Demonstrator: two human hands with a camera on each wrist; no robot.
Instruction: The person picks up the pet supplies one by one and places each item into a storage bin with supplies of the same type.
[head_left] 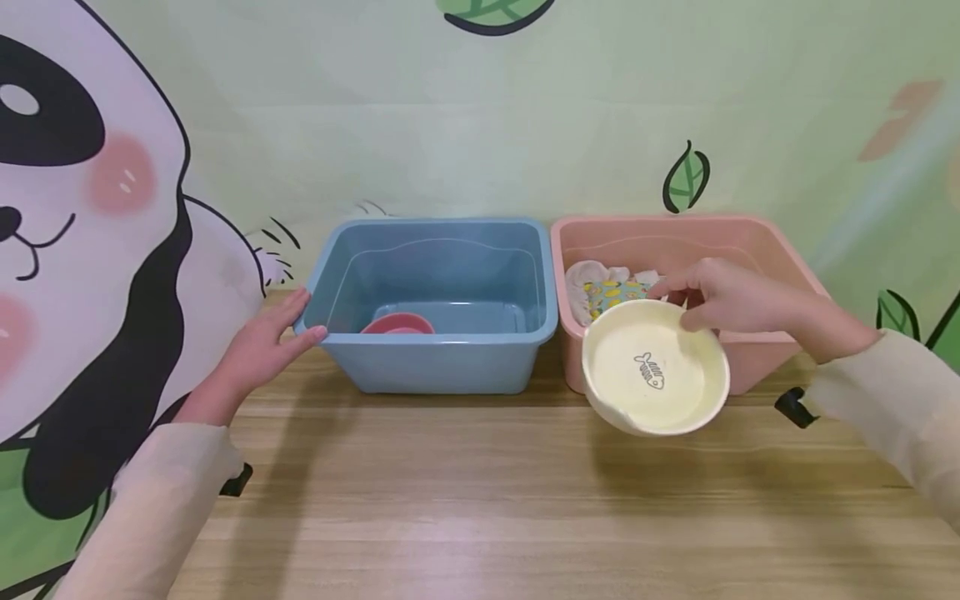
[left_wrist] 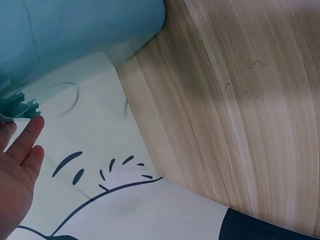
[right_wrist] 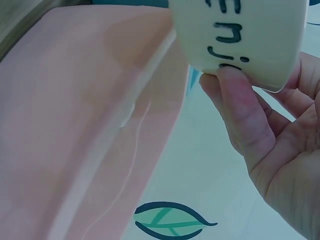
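Observation:
In the head view, my right hand (head_left: 738, 296) pinches the rim of a cream bowl (head_left: 633, 404). The bowl is tilted so its inside, with a fish-bone drawing, faces me. It hangs before the front rim of the pink bin (head_left: 757, 367). In the right wrist view, fingers (right_wrist: 245, 110) press the bowl's lettered outer wall (right_wrist: 230, 30). My left hand (head_left: 255, 350) rests at the left rim of the blue bin (head_left: 442, 362), its fingers fairly straight. From the left wrist, its fingertips (left_wrist: 35, 125) touch the rim's underside.
A pink-red round item (head_left: 399, 323) lies in the blue bin, partly hidden by the front wall. White cloth with a yellow-and-blue print (head_left: 611, 292) sits inside the pink bin. Both bins stand on a wooden table (head_left: 465, 483) against a panda-and-leaf backdrop (head_left: 337, 100).

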